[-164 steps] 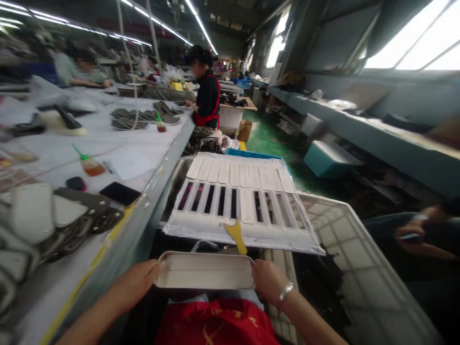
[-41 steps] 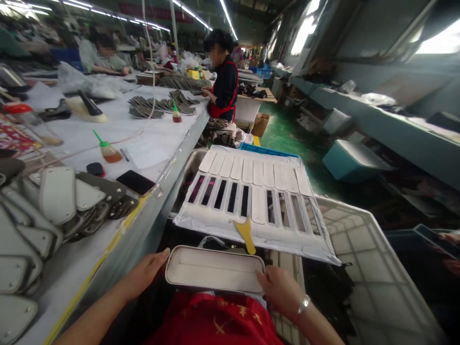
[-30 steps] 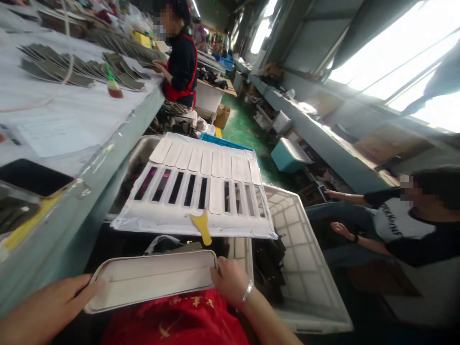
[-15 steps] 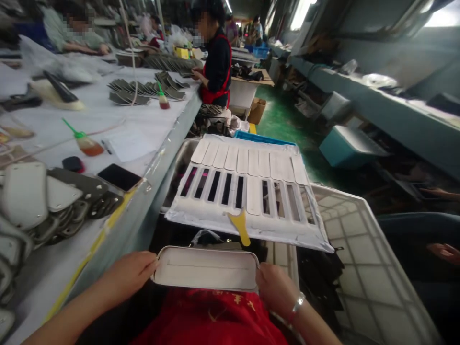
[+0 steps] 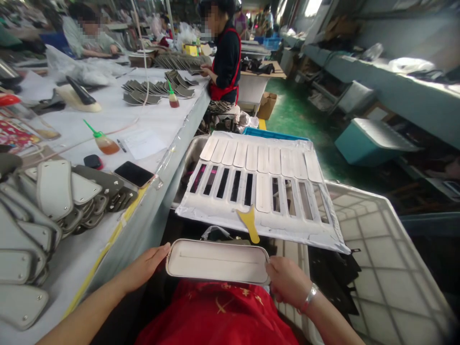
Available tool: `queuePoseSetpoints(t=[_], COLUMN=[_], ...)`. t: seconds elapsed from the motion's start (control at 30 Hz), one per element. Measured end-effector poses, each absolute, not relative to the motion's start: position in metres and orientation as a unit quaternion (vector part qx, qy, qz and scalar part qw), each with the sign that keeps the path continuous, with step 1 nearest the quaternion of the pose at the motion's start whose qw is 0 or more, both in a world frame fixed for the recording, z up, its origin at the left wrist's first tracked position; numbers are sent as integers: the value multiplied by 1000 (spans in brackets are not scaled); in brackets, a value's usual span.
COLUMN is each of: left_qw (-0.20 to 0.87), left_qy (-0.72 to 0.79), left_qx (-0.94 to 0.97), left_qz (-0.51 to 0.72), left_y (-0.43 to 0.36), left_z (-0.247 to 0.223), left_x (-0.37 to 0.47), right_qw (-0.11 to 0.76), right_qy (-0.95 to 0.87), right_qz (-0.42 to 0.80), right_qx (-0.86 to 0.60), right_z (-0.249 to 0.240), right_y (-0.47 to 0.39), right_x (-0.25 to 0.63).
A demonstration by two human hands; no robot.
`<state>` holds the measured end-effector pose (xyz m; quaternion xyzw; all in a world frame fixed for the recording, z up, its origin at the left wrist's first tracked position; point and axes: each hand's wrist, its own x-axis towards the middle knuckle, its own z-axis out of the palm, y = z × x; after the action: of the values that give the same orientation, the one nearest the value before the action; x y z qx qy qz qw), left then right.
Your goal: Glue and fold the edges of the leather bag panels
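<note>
In front of my red apron, a long off-white panel [image 5: 217, 261] with rounded ends and a raised rim is held level between both hands. A straight line runs along its inner face. My left hand [image 5: 149, 263] has its fingertips on the left end. My right hand [image 5: 287, 280], with a silver bracelet on the wrist, closes round the right end; the fingers behind the rim are hidden. Just beyond lies a white slotted board [image 5: 212, 216] carrying a row of narrow white strips [image 5: 263, 159]. A yellow scraper [image 5: 251, 224] rests on its near edge.
At left, a white-covered table [image 5: 143, 129] holds stacked grey-white pieces [image 5: 53, 191], a phone [image 5: 133, 173] and a glue bottle [image 5: 107, 143]. A white bin [image 5: 381, 239] stands to the right. A co-worker in a red apron [image 5: 235, 62] sits ahead.
The view has swung slightly left, so everything sits further right. The panel is still between both hands and tilts a little differently; the left fingers look straighter.
</note>
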<state>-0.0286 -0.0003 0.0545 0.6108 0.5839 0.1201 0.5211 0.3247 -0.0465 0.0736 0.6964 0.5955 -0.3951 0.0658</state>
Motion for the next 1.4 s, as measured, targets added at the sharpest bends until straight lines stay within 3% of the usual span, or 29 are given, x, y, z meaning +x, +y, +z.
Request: queuePoseSetpoints(t=[0.17, 0.4, 0.57, 0.77, 0.9, 1.03, 1.2, 1.4], left_qw=[535, 535, 446, 293, 252, 265, 311, 429], left_qy=[586, 546, 560, 575, 580, 591, 614, 609], left_qx=[600, 643, 698, 755, 764, 752, 722, 666], left_qz=[101, 41, -22, -113, -129, -119, -64, 33], left_y=[-2, 8, 14, 14, 12, 10, 10, 7], left_z=[49, 50, 56, 79, 85, 86, 81, 57], left_x=[-30, -40, -40, -20, -11, -11, -17, -29], right_qw=[-19, -19, -7, 92, -54, -133, -101, -92], right_qy=[543, 536, 556, 640, 770, 916, 920, 923], right_qz=[-460, -475, -456, -263, -173, -171, -128, -108], right_qx=[703, 698, 695, 716, 611, 339, 357, 358], right_z=[67, 62, 63, 86, 102, 87, 63, 67], right_y=[-50, -54, -52, -52, -49, -35, -26, -29], right_x=[327, 330, 330, 324, 279, 208, 169, 171])
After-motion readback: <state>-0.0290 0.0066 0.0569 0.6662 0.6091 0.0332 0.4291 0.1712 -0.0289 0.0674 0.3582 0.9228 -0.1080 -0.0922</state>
